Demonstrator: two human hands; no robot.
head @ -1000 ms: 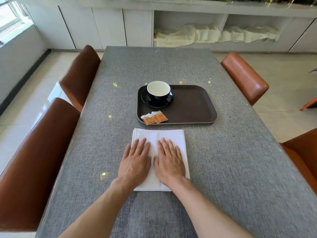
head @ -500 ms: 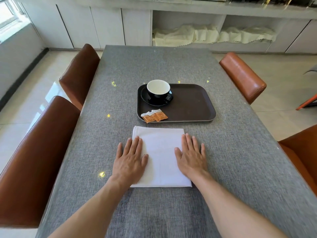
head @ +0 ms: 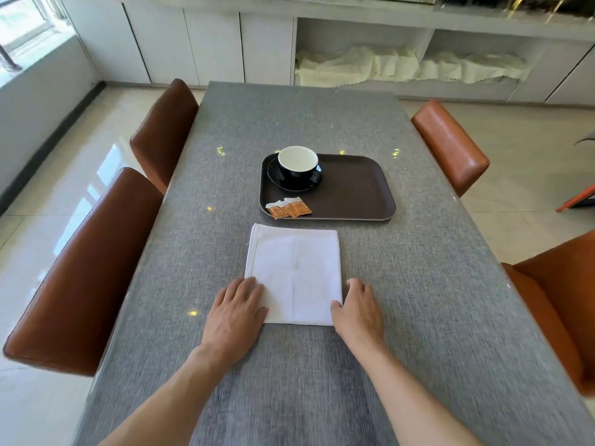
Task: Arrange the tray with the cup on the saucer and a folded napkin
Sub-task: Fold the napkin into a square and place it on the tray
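Observation:
A white folded napkin (head: 294,272) lies flat on the grey table, just in front of the dark brown tray (head: 357,191). A black cup with a white inside (head: 297,164) stands on a black saucer (head: 291,183) in the tray's far left corner. Two orange sugar packets (head: 288,208) lie at the tray's near left. My left hand (head: 236,312) rests on the napkin's near left corner, fingers together. My right hand (head: 359,309) touches the napkin's near right edge, its thumb at the cloth's side; whether it pinches the cloth is not clear.
Brown leather chairs stand on both sides: two on the left (head: 83,268), (head: 164,130) and two on the right (head: 450,143), (head: 560,304). A white cabinet with cream cloths (head: 402,64) on open shelves runs along the back wall.
Both hands slid apart from the napkin's middle, then drew back toward me to its near corners. The napkin stays flat in place.

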